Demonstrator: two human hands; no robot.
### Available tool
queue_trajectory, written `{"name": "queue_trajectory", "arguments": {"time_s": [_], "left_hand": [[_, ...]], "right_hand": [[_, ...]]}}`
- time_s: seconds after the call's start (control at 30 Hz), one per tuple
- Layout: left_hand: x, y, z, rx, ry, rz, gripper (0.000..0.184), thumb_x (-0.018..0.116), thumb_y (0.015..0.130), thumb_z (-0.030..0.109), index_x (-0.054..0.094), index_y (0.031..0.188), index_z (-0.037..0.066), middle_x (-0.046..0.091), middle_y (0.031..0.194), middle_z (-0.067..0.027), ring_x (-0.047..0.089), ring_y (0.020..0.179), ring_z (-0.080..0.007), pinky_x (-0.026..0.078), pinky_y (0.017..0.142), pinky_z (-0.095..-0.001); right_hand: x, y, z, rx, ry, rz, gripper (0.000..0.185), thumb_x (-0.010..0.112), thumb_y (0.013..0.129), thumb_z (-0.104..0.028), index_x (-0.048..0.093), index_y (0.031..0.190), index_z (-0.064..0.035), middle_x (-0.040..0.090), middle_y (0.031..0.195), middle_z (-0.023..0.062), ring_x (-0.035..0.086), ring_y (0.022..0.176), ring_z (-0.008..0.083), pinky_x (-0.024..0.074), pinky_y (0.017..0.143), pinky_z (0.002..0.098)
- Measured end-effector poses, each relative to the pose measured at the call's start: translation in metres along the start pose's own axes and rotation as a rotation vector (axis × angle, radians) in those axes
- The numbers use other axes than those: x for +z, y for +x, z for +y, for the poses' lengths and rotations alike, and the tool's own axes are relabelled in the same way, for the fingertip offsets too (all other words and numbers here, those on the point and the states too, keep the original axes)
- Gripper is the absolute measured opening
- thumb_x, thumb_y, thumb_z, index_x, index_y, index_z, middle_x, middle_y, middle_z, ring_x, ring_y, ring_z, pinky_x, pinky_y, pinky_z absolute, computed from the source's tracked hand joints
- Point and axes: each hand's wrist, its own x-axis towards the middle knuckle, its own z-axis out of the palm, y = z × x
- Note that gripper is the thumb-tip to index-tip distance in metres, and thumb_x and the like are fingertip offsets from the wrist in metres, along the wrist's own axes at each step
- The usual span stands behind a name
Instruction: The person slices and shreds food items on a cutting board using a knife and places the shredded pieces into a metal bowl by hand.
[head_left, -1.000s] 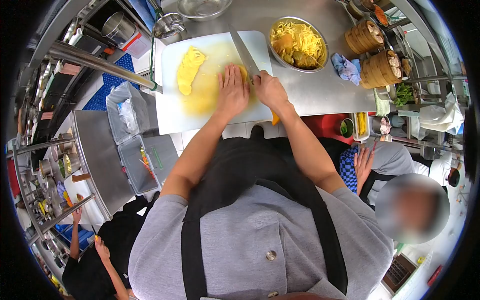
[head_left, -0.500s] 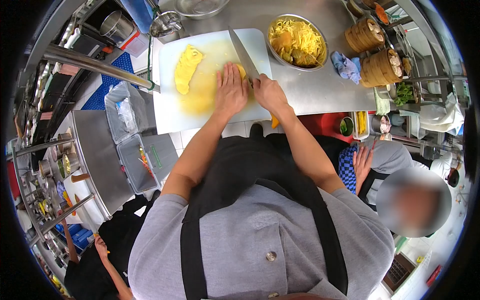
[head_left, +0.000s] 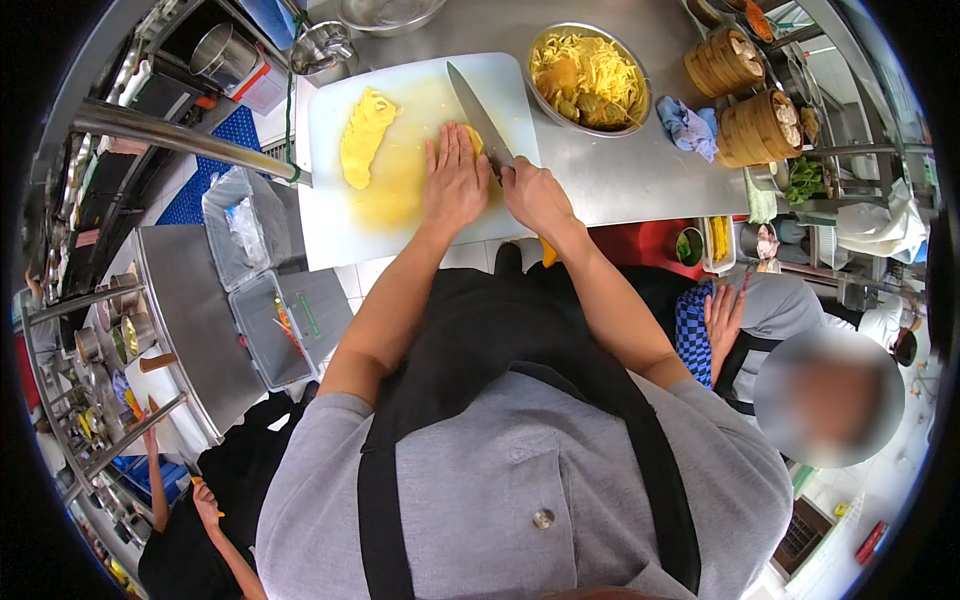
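Note:
My right hand (head_left: 536,197) grips the handle of a large kitchen knife (head_left: 478,112), whose blade points away and to the left over the white cutting board (head_left: 335,225). My left hand (head_left: 457,185) lies flat, fingers stretched forward, on a yellow piece of food (head_left: 474,141), mostly hidden under it. The blade runs close along the right side of that piece and the fingers. Farther left on the board rests a folded yellow sheet (head_left: 367,138) that looks like thin omelette. Yellow stains and small scraps mark the board.
Right of the board stands a metal bowl (head_left: 588,78) of yellow shreds. Beyond it are a blue cloth (head_left: 687,129) and bamboo steamers (head_left: 752,130). Plastic bins (head_left: 272,325) stand at left. Co-workers are at lower left and close on my right.
The view has shifted slightly. My hands and the knife keep nearly the same place on the board. At lower left, a co-worker's hands and knife have moved.

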Motion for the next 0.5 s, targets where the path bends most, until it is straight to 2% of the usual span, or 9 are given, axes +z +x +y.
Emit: {"name": "queue_trajectory", "arguments": {"time_s": [0.2, 0.33, 0.5], "left_hand": [[-0.001, -0.001, 0.001, 0.001, -0.017, 0.005, 0.07, 0.029, 0.111, 0.039, 0.029, 0.158, -0.013, 0.029, 0.167, -0.0294, 0.022, 0.159, -0.0385, 0.01, 0.13, -0.0523], [0.002, -0.001, -0.002, 0.015, -0.021, 0.022, 0.07, 0.031, 0.11, 0.038, 0.029, 0.158, -0.013, 0.03, 0.166, -0.0295, 0.024, 0.158, -0.0384, 0.01, 0.13, -0.0526], [-0.002, -0.006, -0.014, 0.105, 0.048, 0.004, 0.067, 0.041, 0.106, 0.03, 0.032, 0.158, -0.01, 0.034, 0.166, -0.0256, 0.028, 0.158, -0.0338, 0.014, 0.13, -0.049]], "right_hand": [[0.003, -0.029, 0.01, 0.049, -0.045, -0.042, 0.035, 0.049, 0.106, -0.025, 0.062, 0.103, 0.0076, 0.069, 0.086, 0.0383, 0.069, 0.086, 0.0555, 0.0561, 0.081, 0.0605], [0.007, -0.008, 0.006, 0.029, -0.02, -0.029, 0.036, 0.049, 0.106, -0.025, 0.062, 0.104, 0.0082, 0.069, 0.088, 0.0389, 0.07, 0.087, 0.0554, 0.0558, 0.083, 0.0604], [0.008, -0.005, 0.008, 0.017, -0.005, -0.012, 0.037, 0.05, 0.105, -0.026, 0.063, 0.1, 0.0085, 0.068, 0.088, 0.0396, 0.069, 0.088, 0.0558, 0.0552, 0.083, 0.0606]]}}
